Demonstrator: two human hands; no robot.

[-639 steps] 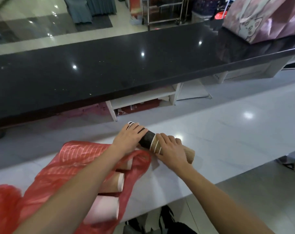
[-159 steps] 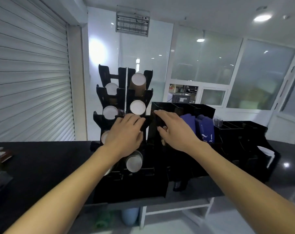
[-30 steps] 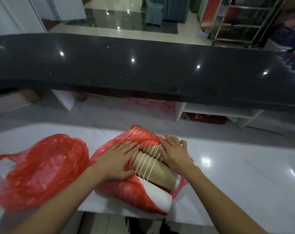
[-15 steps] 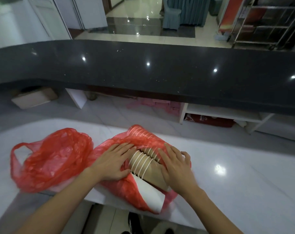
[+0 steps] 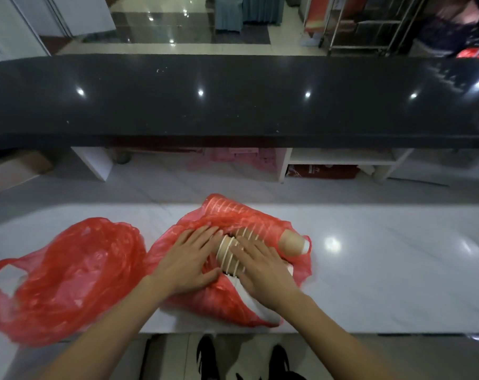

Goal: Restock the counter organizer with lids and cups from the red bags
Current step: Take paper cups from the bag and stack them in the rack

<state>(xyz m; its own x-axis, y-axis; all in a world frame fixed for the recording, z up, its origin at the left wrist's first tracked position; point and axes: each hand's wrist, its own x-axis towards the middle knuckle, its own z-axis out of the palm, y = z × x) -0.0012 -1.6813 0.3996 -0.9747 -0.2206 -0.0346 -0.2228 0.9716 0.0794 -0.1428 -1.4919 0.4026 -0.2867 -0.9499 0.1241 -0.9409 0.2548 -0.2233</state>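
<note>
Head view: left hand [image 5: 190, 260] flat, fingers straight, pressing the red bag [image 5: 224, 300] on the white worktop [image 5: 383, 270]. Right hand [image 5: 260, 272] lies extended over the brown cup stack [image 5: 228, 255] inside that bag. Second red bag [image 5: 68, 275] sits left, apart.

Dim, cool indoor light from overhead lamps. Their reflections show as small white glare spots along the long glossy black stone counter [image 5: 232, 100] and as softer patches on the white marble worktop [image 5: 383, 259]. Straight edges bow near the frame borders. The far corners look smeared and soft.
</note>
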